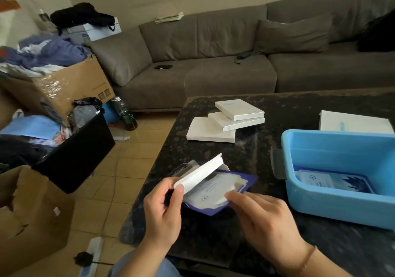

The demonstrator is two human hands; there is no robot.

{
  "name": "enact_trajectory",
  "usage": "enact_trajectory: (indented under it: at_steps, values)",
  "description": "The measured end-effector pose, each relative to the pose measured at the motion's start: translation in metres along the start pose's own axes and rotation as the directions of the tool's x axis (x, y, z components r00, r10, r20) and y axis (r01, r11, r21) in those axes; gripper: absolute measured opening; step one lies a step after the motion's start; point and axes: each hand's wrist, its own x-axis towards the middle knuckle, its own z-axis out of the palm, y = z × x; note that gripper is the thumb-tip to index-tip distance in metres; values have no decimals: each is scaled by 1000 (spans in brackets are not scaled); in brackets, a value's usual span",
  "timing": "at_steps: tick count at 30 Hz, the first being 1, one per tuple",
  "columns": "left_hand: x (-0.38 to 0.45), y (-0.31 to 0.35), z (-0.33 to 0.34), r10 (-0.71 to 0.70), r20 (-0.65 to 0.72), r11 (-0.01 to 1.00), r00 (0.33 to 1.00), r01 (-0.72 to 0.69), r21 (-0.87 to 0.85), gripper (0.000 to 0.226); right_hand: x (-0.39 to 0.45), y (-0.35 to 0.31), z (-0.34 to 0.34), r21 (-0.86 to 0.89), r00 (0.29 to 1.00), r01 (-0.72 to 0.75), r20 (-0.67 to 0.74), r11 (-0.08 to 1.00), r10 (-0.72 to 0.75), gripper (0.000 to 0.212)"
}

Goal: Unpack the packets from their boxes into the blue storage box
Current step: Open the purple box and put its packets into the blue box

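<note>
Sliding partway out of a white box (197, 173), a blue-edged packet (215, 193) with a pale printed face sits above the near edge of the dark stone table (277, 110), held between both hands. The left hand (163, 210) grips the box by its near end, thumb on the top face and fingers curled beneath, so that the box tilts up and away with its far flap open. The right hand (265, 219) pinches the packet's near right edge between thumb and fingertips; a thin bracelet (307, 259) circles that wrist. To the right, the blue storage box (342, 197) stands on the table with its near wall towards the person, and one packet of the same kind (333, 180) lies flat on its bottom. Farther back on the table, three closed white boxes (226, 120) lie in a loose, fanned stack, and a larger flat white box (354, 122) lies just behind the storage box. Beyond the table runs a grey corner sofa (213, 48) with a cushion (292, 34) on it. Left of the table, on the tiled floor (132, 155), stand cardboard cartons (70, 86) and a black bin (79, 155), heaped with clothes and bags.
</note>
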Motion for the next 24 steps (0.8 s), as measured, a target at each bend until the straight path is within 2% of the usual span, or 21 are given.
enact_trajectory:
  at_steps: [2, 6, 9, 11, 13, 15, 17, 18, 19, 20, 21, 22, 23, 24]
  values:
    - [-2, -5, 0, 9, 36, 1000, 999, -10, 16, 24, -11, 2, -12, 84, 995, -71, -60, 994, 77, 25]
    - [-9, -6, 9, 47, 128, 996, 991, -56, 64, 20, -28, 5, -40, 100, 978, -167, -110, 981, 178, 37]
    - [-16, -8, 15, 18, 287, 982, 958, -71, 177, 9, -38, 9, -67, 87, 969, -211, -115, 974, 220, 29]
    - [-24, -12, 17, -29, 413, 956, 910, -94, 276, 16, -42, 12, -83, 86, 961, -234, -132, 968, 244, 25]
    - [-30, -13, 19, -46, 520, 925, 853, -160, 344, 33, -42, 13, -100, 106, 960, -236, -130, 966, 249, 30]
    - [-30, -2, 26, -11, 527, 945, 850, -164, 284, 48, -40, 14, -116, 154, 956, -245, -124, 957, 265, 32]
    - [-16, 26, 40, 26, 439, 984, 898, -100, 147, 47, -40, 17, -131, 233, 944, -281, -108, 931, 312, 30]
    - [-4, 44, 50, 19, 418, 996, 908, -55, 75, 46, -38, 19, -138, 293, 933, -306, -97, 906, 347, 24]
    - [11, 62, 61, -20, 466, 1000, 884, 18, 9, 46, -38, 23, -144, 354, 920, -331, -85, 875, 382, 15]
    - [27, 77, 71, -79, 594, 992, 801, 120, -29, 47, -38, 27, -149, 410, 906, -356, -69, 840, 418, 15]
    - [43, 89, 81, -133, 756, 972, 641, 233, -26, 48, -38, 31, -154, 459, 887, -375, -73, 806, 455, 30]
    - [55, 100, 90, -165, 884, 945, 438, 326, 14, 48, -35, 32, -160, 507, 861, -400, -75, 763, 502, 40]
    - [63, 108, 97, -157, 955, 927, 252, 371, 55, 45, -30, 31, -166, 563, 846, -404, -69, 721, 529, 40]
    - [67, 111, 105, -133, 985, 914, 108, 399, 80, 41, -23, 28, -173, 616, 838, -400, -55, 679, 543, 34]
